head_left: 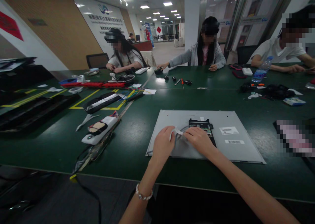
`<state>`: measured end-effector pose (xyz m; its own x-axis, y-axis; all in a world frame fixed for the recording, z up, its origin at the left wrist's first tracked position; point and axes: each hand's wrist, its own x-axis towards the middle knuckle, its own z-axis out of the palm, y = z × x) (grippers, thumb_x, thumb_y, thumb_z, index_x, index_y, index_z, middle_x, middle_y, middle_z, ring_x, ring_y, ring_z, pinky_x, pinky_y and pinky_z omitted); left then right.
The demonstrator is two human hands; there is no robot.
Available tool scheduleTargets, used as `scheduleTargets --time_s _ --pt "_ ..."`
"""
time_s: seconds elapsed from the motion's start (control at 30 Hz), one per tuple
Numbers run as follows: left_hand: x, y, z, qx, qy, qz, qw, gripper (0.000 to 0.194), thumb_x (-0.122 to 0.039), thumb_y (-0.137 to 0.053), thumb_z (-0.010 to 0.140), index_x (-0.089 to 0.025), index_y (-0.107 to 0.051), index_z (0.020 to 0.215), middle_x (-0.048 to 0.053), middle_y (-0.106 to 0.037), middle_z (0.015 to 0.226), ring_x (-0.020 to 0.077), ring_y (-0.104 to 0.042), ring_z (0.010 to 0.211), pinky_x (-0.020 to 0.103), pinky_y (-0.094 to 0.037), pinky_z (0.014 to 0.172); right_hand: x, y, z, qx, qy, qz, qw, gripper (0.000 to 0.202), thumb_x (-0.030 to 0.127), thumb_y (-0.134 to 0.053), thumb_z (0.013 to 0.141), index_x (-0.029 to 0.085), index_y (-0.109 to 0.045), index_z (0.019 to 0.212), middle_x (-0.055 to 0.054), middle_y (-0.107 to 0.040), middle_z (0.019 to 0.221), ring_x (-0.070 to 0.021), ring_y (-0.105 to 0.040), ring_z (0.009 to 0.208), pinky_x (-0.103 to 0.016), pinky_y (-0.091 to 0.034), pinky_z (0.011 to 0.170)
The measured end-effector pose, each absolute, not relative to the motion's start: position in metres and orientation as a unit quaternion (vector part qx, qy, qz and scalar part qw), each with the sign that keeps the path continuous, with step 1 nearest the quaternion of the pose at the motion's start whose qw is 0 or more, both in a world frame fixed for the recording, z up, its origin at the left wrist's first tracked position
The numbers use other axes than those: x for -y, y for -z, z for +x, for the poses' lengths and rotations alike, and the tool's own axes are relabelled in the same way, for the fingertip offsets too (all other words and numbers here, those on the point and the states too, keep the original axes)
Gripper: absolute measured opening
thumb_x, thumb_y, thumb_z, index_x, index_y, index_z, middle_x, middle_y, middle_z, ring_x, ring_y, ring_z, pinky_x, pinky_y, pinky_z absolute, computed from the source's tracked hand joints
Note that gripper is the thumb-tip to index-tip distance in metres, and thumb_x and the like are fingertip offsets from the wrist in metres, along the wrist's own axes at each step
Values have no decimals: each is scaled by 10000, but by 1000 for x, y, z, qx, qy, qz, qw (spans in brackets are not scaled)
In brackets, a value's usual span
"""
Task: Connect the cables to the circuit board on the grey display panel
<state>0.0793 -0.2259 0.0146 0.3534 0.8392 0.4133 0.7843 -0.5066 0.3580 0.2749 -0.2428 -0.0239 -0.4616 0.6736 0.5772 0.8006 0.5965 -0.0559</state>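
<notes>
A silver-grey flat panel (242,153), which looks like the back of a display, lies on the green table in front of me. Over its left half, my left hand (162,142) pinches a white strip (177,131). My right hand (200,139) has its fingers closed on the strip's other end, just to the right. Beneath and behind the strip runs a grey cable (187,127), partly hidden by my fingers. Near the panel's middle sits a black bracket with a green circuit board (208,131), half covered by my right hand. Two white labels (228,131) are stuck farther right.
Left on the table (133,145) are a white device with cables (104,129), a black padded piece (103,101) and a long black tray (36,111). Pliers (182,83), a water bottle (262,70) and black cables (278,91) lie farther back. Several people sit opposite.
</notes>
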Motion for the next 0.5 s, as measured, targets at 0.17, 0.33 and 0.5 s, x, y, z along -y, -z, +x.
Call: scheduleTargets --time_s 0.17,0.33,0.5 --pt "240 -4 99 -512 -242 822 56 264 -92 -489 898 -186 -604 1117 76 -672 1157 209 -629 1073 344 -490 970 246 25 270 859 142 -437 226 120 98 -586 897 156 -681 941 -90 -700 935 -224 -612 906 -363 -464 845" --pt "241 0 115 -549 -154 820 51 177 -81 -455 910 -159 -613 927 96 -688 964 224 -657 915 359 -499 866 250 26 269 873 110 -427 206 159 78 -547 898 134 -691 938 -117 -697 964 -246 -615 935 -404 -477 889" --pt "239 9 118 -566 -141 810 56 175 -64 -452 907 -159 -586 968 118 -663 1075 221 -645 984 339 -484 863 249 32 268 885 56 -403 226 199 76 -535 892 130 -716 955 -134 -713 1056 -243 -623 1073 -424 -447 1007"
